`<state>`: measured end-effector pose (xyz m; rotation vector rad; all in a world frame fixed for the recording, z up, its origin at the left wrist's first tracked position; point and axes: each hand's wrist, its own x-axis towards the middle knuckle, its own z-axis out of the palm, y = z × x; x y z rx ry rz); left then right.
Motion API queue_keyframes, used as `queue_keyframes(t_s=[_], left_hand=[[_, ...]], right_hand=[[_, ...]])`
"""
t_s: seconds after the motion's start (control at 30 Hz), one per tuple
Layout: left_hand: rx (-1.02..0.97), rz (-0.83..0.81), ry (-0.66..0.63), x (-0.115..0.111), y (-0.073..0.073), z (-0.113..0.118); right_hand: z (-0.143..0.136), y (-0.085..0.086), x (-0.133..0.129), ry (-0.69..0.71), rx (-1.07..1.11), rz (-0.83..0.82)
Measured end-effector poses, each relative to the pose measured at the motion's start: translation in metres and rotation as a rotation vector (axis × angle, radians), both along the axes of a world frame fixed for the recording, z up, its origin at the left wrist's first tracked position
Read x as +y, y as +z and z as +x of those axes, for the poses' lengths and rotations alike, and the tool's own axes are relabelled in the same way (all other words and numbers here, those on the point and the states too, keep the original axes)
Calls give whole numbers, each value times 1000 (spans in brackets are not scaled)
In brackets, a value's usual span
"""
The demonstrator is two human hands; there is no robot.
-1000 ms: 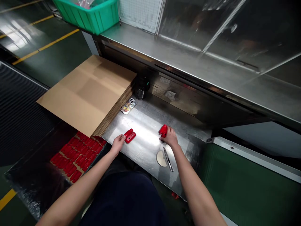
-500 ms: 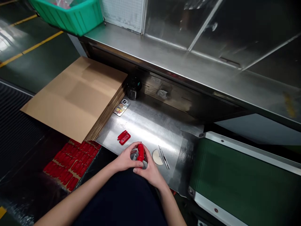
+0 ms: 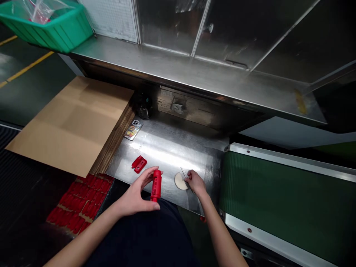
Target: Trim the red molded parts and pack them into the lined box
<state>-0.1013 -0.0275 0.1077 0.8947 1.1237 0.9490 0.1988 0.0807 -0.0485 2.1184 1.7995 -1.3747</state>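
Observation:
My left hand (image 3: 137, 195) holds a red plastic part (image 3: 156, 184) upright between thumb and fingers, above the front edge of the metal table (image 3: 167, 142). To the right, my right hand (image 3: 195, 181) is closed on a thin metal tool (image 3: 183, 171), pinched near its middle. Right beside that tool lies a pale round disc (image 3: 180, 181), partly hidden by my fingers. Two flat red pieces (image 3: 139, 164) rest on the table beyond my left hand.
A cardboard stack (image 3: 75, 122) stands at the left, with rows of red parts (image 3: 80, 202) below it. A phone (image 3: 133, 129) and dark jar (image 3: 144, 107) are near the stack. A green conveyor (image 3: 278, 196) is at right, a green bin (image 3: 61, 33) at upper left.
My right hand has let go of the red part, moved right and closed on the metal tool. My left hand still holds the red part, now slightly further left. The view has shifted.

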Motion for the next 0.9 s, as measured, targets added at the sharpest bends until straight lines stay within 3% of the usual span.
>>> queue_keyframes(t_s=[0.13,0.2,0.27,0.33,0.5,0.57,0.63,0.73,0.9], left_hand=[[76,34,-25,-10,26,-8],[138,69,-28,-13,40,-12],[205,107,-49,-16,53,-17],[262,149,-84,-20,66,-20],[414,288,-169,-34,85,-32],[470,340,-181,-40,88,-37],[499,381,-184,-44,89,-40],[507,443,-165,-47,90,-42],[489,506,-97,-50,91,-42]], right_hand=[[-5,5,4,0,7,-7],[-8,19,8,-8,74,-15],[-9,45,7,0,196,-18],[-11,82,-1,35,350,-33],[-41,203,-39,302,815,-166],[-60,243,-49,360,810,-107],[-77,270,-55,415,707,-5],[-94,290,-58,551,538,105],[-111,296,-59,667,443,161]])
